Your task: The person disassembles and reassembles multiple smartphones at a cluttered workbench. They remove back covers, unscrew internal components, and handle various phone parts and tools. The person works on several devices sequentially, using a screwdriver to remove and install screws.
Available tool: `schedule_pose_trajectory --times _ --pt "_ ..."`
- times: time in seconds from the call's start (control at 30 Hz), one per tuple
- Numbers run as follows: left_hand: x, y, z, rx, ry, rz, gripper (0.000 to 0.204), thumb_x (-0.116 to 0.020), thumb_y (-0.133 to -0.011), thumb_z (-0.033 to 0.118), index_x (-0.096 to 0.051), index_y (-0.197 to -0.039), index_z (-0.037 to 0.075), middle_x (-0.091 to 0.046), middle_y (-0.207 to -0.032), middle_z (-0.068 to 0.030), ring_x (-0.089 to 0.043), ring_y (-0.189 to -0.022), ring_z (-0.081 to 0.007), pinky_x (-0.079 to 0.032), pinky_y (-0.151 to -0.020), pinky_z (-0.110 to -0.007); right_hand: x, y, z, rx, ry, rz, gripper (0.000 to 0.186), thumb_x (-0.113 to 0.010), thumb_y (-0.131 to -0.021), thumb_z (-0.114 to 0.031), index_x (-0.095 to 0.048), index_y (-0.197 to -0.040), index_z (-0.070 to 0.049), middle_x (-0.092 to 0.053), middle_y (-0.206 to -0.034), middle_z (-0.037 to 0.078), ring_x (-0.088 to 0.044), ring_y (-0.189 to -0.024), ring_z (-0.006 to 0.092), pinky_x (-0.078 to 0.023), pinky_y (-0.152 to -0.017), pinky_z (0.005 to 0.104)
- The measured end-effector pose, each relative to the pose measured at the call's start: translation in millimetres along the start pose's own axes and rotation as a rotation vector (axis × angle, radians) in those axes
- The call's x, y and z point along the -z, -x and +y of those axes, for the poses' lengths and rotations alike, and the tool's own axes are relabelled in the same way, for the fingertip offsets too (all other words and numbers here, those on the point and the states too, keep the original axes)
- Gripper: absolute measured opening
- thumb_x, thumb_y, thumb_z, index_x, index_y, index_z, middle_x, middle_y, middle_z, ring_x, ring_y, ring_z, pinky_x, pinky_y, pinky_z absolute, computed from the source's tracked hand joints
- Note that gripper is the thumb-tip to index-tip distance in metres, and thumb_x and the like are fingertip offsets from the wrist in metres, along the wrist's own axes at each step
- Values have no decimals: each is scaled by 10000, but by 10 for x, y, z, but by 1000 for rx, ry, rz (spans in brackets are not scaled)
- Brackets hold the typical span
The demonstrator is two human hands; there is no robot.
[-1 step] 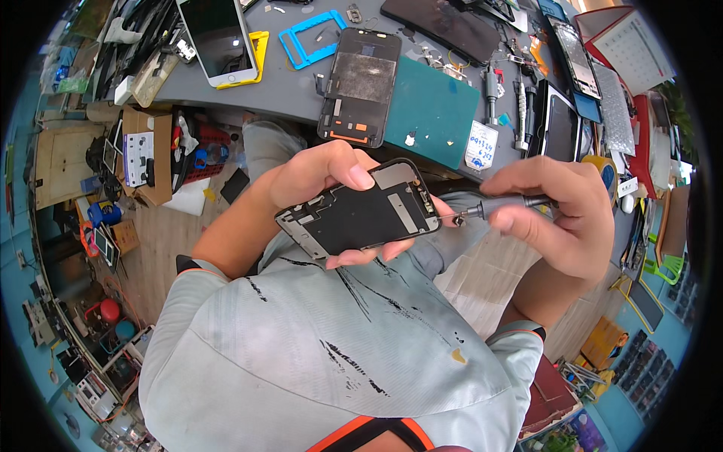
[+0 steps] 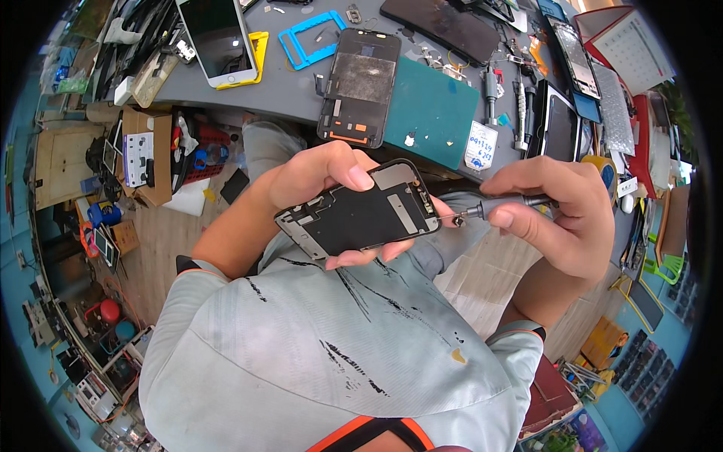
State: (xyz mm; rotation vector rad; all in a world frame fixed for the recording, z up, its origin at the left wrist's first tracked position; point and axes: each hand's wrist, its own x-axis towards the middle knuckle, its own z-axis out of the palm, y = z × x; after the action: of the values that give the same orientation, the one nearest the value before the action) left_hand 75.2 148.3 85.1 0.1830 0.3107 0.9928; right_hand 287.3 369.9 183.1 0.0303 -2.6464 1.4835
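A dark phone screen assembly [image 2: 354,219], its metal-backed inner side facing up, lies tilted across my left hand [image 2: 331,169]. The left thumb presses on its upper edge while fingertips show below the lower edge. In my right hand [image 2: 568,211] is a slim grey screwdriver [image 2: 497,205], pinched between thumb and fingers. Its thin tip reaches the right-hand end of the screen assembly, near the corner. Whether a screw sits under the tip is too small to tell.
On the grey bench ahead lie another screen assembly [image 2: 359,87], a green box [image 2: 433,113], a blue frame [image 2: 312,38] and a white phone [image 2: 218,38]. More screwdrivers [image 2: 521,113] rest at the right. A cardboard box [image 2: 147,154] stands below the bench at left.
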Motion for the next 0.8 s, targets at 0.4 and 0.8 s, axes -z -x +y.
schedule_pose_trajectory --times 0.4,0.8 --pt "103 -52 31 22 13 -23 1053 -702 -754 367 -384 -1545 -251 -675 -1019 -366 -689 -592 -343 -533 -427 -438 -8 -42 -35 -24 14 7 371 -924 -807 -129 -742 -1053 82 -779 -990 184 -772 -861 254 -585 -810 303" --pt "146 -82 15 -73 -86 -150 953 -537 -887 414 -320 -1591 -190 -687 -994 -309 -696 -544 -334 -583 -407 -397 6 -33 23 -9 -22 24 337 -904 -776 -47 -748 -1054 65 -774 -1004 183 -744 -903 278 -562 -806 347"
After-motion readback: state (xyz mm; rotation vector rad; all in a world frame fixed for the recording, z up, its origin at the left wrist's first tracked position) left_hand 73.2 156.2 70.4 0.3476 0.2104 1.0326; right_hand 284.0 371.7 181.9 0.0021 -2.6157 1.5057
